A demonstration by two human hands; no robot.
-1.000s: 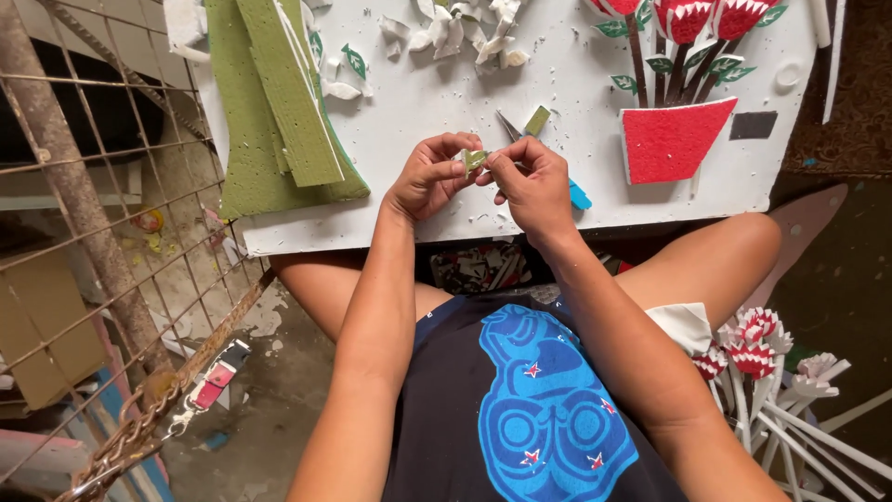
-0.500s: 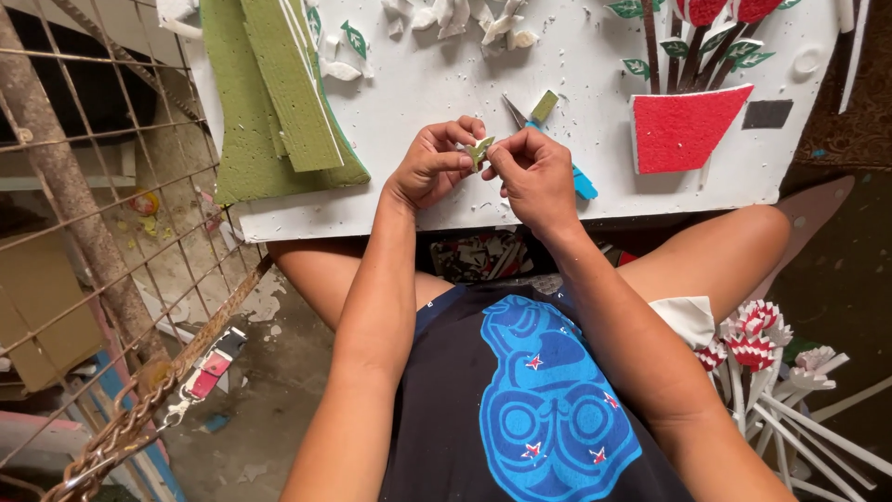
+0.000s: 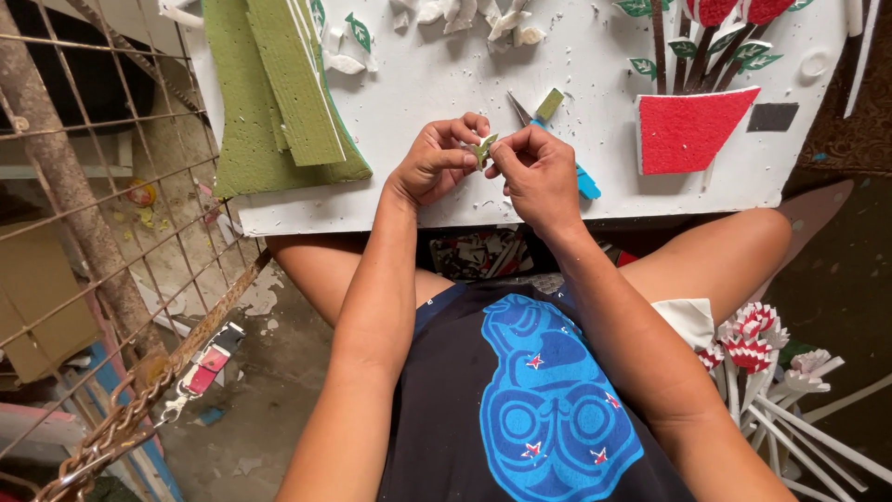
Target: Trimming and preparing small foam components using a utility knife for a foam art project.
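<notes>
Here, nearest, a dark shirt with a blue print (image 3: 548, 400); beyond, left hand (image 3: 435, 160) and right hand (image 3: 537, 172) together above the near edge of the white foam board (image 3: 446, 79), fingertips of both pinched shut on a small green foam leaf (image 3: 483, 149). Seemingly mid-shaping, calling for a fine, steady pinch. Farther off, scissors (image 3: 557, 139), green foam sheets (image 3: 279, 93), red foam pot (image 3: 688, 130).

One white desk (image 3: 595, 177); one red foam pot (image 3: 688, 130); one pair of scissors (image 3: 557, 139); one small green leaf piece (image 3: 482, 149); two hands.
</notes>
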